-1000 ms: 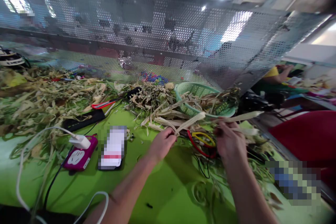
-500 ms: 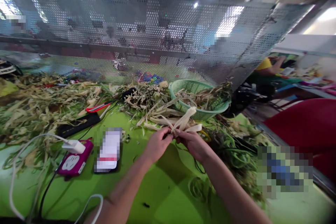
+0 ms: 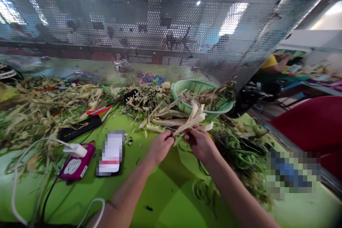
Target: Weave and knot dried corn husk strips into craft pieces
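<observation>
A small bunch of pale dried husk strips fans out above my hands, its loose ends pointing up and to the right. My left hand pinches the near end of the strips between thumb and fingers. On the other side, my right hand is closed around the bunch, a little apart from the left; some of its fingertips are hidden behind the strips. Just beyond, more dry strips lie on the green tabletop in front of a green plastic basket with dried leaves in it.
Piled dry husk covers the left side, near a red cutter. A phone and a magenta power block with cables lie closer. Green curled strips lie right. A perforated metal screen stands behind; another person sits far right.
My right hand has moved slightly right, away from my left. The husk strips have shifted right and fanned wider, showing more of their length.
</observation>
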`<state>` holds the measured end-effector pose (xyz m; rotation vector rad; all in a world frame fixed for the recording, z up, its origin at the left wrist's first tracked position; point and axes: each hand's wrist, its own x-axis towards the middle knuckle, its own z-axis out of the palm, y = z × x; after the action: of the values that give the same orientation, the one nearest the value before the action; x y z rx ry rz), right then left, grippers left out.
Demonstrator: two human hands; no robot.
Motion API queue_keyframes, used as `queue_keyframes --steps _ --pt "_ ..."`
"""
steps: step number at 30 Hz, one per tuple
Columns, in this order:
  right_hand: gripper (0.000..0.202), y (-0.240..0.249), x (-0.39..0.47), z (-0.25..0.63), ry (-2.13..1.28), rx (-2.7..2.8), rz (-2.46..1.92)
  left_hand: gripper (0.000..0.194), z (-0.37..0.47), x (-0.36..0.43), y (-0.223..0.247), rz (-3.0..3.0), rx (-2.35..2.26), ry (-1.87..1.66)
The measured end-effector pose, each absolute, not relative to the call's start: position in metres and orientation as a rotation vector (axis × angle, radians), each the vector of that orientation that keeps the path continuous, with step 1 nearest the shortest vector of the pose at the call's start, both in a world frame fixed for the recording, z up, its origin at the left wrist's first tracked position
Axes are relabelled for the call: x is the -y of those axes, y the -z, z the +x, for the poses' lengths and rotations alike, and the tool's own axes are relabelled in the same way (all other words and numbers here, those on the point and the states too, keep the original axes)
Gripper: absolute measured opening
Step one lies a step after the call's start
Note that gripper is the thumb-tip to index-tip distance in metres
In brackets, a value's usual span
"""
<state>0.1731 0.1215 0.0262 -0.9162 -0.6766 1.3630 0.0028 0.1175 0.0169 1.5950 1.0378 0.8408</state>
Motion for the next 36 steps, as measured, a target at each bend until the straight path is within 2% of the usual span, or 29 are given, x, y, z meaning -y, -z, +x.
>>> queue_keyframes --steps 6,12,15,28,32,36 --pt "0.027 -0.04 -0.129 0.204 -1.168 0.589 -0.884 0.019 0.0 -0.124 -0.011 1.471 -1.082 -0.933" --pt "0.034 -0.037 -0.113 0.167 -1.357 0.973 -1.08 0.023 0.001 -0.12 -0.017 1.614 -1.096 -0.909" --pt "0.029 -0.035 -0.108 0.156 -1.376 1.05 -1.088 0.018 0.004 -0.118 -0.018 1.765 -1.12 -0.823" --pt "0.028 -0.037 -0.12 0.181 -1.057 0.663 -0.97 0.02 -0.002 -0.116 -0.025 1.743 -1.172 -0.729" --pt "0.032 -0.05 -0.123 0.202 -0.931 0.525 -0.872 0.022 -0.014 -0.124 -0.025 1.719 -1.251 -0.795" --pt "0.037 -0.058 -0.124 0.216 -0.924 0.451 -0.834 0.025 -0.033 -0.14 -0.024 1.586 -1.528 -1.082"
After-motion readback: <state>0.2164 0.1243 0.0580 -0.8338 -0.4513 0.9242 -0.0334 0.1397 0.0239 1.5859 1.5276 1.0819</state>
